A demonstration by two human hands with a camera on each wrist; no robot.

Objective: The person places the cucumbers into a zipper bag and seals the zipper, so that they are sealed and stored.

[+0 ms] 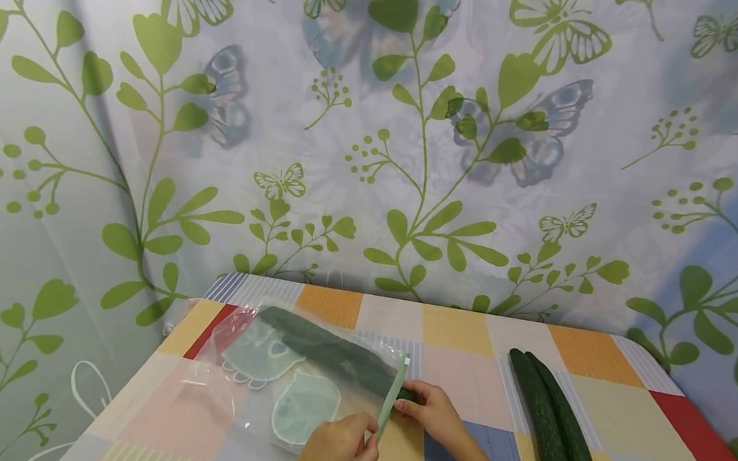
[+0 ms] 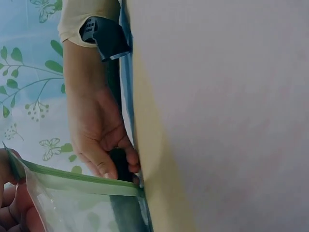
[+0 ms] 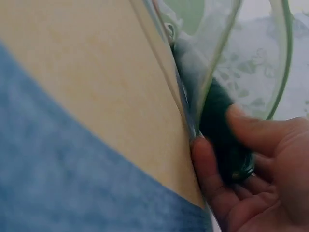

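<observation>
Cucumber (image 1: 328, 353) lies most of the way inside a clear zip bag (image 1: 281, 381) on the desk (image 1: 463, 351), its dark stalk end poking out of the bag's mouth. Much of it is veiled by the plastic and by pale printed shapes on the bag, so its surface is hard to read. The bag's green zip strip (image 1: 392, 400) stands open at that mouth. The right hand (image 1: 430, 410), just beside the zip strip, curls its fingers (image 3: 212, 179) and thumb round the protruding end of the cucumber; the right wrist view shows the dark tip cupped in the palm, though blur hides the exact contact. The left hand (image 1: 334, 453), at the near end of the zip strip, pinches the bag's edge between thumb and fingers; the frame bottom cuts off its wrist. In the left wrist view only a sliver of that hand shows at the corner, and the desk fills most of the picture as a blurred pale surface. Two more cucumbers (image 1: 551, 422) lie side by side, touching, on the checked cloth, well apart from the bag on the right hand's side; their near ends run out of the frame. A leaf-and-butterfly curtain (image 1: 376, 131) hangs behind the desk.
</observation>
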